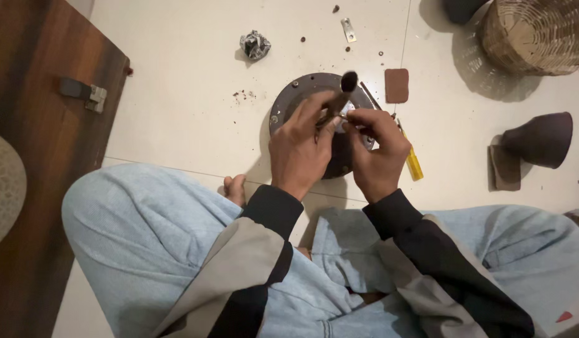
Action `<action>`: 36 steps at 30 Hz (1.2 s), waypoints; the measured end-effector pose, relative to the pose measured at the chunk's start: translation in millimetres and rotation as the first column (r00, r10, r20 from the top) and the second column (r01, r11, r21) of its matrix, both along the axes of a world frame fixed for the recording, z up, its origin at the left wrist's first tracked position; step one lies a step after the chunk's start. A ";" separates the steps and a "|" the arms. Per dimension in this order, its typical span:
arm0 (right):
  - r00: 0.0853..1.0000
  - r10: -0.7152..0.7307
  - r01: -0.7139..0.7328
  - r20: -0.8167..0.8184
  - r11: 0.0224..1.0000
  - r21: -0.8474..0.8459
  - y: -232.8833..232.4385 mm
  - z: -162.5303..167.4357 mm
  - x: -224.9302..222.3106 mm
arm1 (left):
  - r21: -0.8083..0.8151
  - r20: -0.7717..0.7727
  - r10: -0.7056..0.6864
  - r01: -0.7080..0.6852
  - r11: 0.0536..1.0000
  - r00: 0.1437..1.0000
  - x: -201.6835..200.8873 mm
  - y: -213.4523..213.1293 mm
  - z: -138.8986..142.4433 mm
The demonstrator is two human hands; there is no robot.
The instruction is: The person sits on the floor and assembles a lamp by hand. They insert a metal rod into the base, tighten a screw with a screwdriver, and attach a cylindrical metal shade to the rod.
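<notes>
Head view, seated on a pale tiled floor point(177, 106), legs crossed in light blue trousers point(145, 231).

Far left: I note a dark wooden board point(45, 188) lying along the frame edge, with a small metal hinge point(83, 92) on it.

Moving right: a crumpled bit of foil point(255, 45) lies on the tiles, and near it a scatter of brown crumbs point(244, 96).

Centre: a round dark metal disc point(295, 100) with bolts at its rim lies flat on the floor, partly hidden under both hands. The left hand point(299, 147) has its fingers closed around a dark cylindrical part point(341, 95), which tilts up and to the right above the disc. The right hand point(378, 150) is touching the left; its fingers are pinched together on something thin at the base of that part, too hidden for me to identify.

Right of the hands: a yellow-handled screwdriver point(413, 163) lies on the floor, just beside the right hand. A small metal bracket point(348, 29) and a brown rectangular pad point(396, 85) lie beyond the disc.

Far right: a woven basket point(533, 34) and a dark cone-shaped piece point(539, 139) on its side.
</notes>
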State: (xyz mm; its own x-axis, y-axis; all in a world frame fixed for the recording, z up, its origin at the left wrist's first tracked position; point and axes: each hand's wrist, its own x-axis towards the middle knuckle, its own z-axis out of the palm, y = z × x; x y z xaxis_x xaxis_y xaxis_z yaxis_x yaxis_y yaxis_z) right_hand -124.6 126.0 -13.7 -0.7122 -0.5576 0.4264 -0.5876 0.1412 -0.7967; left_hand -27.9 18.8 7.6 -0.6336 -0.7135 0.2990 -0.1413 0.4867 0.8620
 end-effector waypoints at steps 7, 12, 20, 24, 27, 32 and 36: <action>0.993 0.012 -0.008 -0.118 0.999 0.037 0.0 3.7 3.2 | -0.039 0.045 -0.019 0.021 0.999 0.999 1.5 -5.7 1.0; 0.992 0.026 -0.016 -0.121 0.996 0.084 2.9 3.7 -0.2 | -0.128 0.095 -0.017 0.029 0.991 0.995 0.4 -9.4 -0.6; 0.873 0.095 -0.045 0.478 0.992 -0.116 -0.8 -17.2 -5.0 | -0.130 0.108 0.016 -0.001 0.992 0.994 -0.4 -7.1 -2.6; 0.706 0.111 0.016 0.700 0.985 -0.172 -0.3 -20.1 -9.3 | -0.127 0.109 0.031 -0.017 0.992 0.994 0.6 -6.0 -1.9; 0.684 0.123 0.037 0.719 0.979 -0.202 0.4 -19.4 -9.6 | -0.140 0.080 0.036 -0.025 0.990 0.996 -0.1 -4.9 -1.1; 0.693 0.070 0.099 0.718 0.977 -0.190 -1.4 -20.8 -10.1 | -0.047 0.112 0.040 -0.035 0.998 0.993 0.0 -5.0 0.3; 0.817 0.105 0.016 0.567 0.979 -0.205 0.4 -23.8 -8.6 | -0.143 0.052 0.066 -0.058 0.988 0.996 1.4 -4.4 1.8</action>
